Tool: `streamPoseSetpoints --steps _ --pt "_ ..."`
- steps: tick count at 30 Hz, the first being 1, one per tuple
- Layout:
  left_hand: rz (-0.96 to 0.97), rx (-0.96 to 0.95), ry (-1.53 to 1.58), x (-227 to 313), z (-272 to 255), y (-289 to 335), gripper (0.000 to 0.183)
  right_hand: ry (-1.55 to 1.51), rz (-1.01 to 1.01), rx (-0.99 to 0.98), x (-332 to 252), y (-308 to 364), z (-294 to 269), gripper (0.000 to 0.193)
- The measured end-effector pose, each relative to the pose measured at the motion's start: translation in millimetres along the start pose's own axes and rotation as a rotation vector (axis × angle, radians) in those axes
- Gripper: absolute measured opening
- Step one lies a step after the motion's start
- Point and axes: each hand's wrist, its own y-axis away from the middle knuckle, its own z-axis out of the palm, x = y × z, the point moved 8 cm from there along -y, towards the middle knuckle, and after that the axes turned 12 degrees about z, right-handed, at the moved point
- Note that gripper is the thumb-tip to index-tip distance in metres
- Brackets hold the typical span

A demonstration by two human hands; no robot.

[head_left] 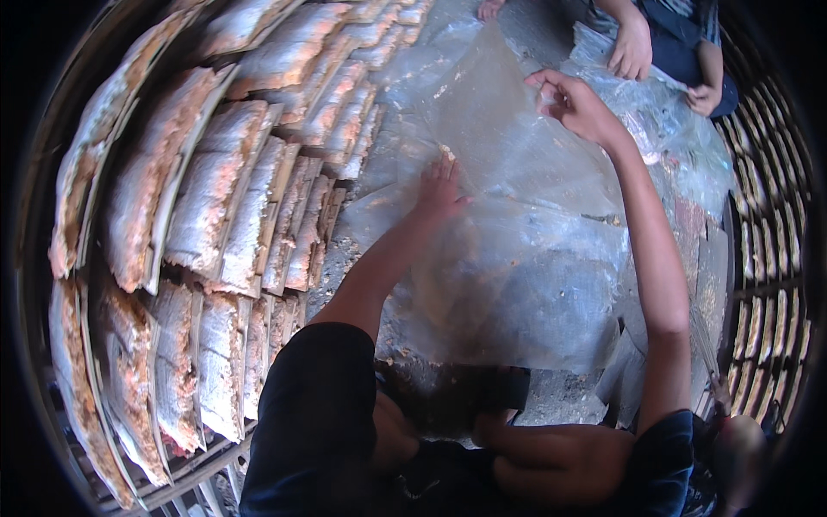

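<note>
A large clear plastic sheet (pixel 517 258) lies crumpled over a grey, crumb-strewn surface in the middle. My left hand (pixel 439 191) rests flat on the sheet with fingers spread, close to the edge of the stacked slabs. My right hand (pixel 573 103) is raised farther back and pinches a fold of the same sheet between thumb and fingers, lifting it. My knees and dark shorts (pixel 319 414) fill the lower edge.
Rows of overlapping flat slabs (pixel 215 198) with a pale pink-white crust on thin boards cover the left. A slatted rack (pixel 771 258) with similar pieces curves along the right. Another person's hands (pixel 633 47) touch the sheet's far right corner.
</note>
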Motion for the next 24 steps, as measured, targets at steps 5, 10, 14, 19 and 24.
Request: streamPoseSetpoints --steps 5,10,14,19,24 --pt "0.07 -0.021 -0.117 -1 15 -9 0.086 -0.05 0.034 -0.076 10 6 4 0.038" --pt "-0.168 0.011 -0.114 -18 16 -16 0.08 -0.019 0.059 -0.109 12 8 4 0.037" --pt "0.205 0.143 -0.192 12 11 -24 0.07 -0.058 0.079 -0.121 9 9 7 0.038" --pt "0.3 0.066 -0.335 24 28 -27 0.064 -0.039 0.07 -0.137 2 10 16 0.037" --pt "0.084 -0.154 -0.341 7 38 -32 0.059 -0.047 0.074 -0.153 1 12 15 0.038"
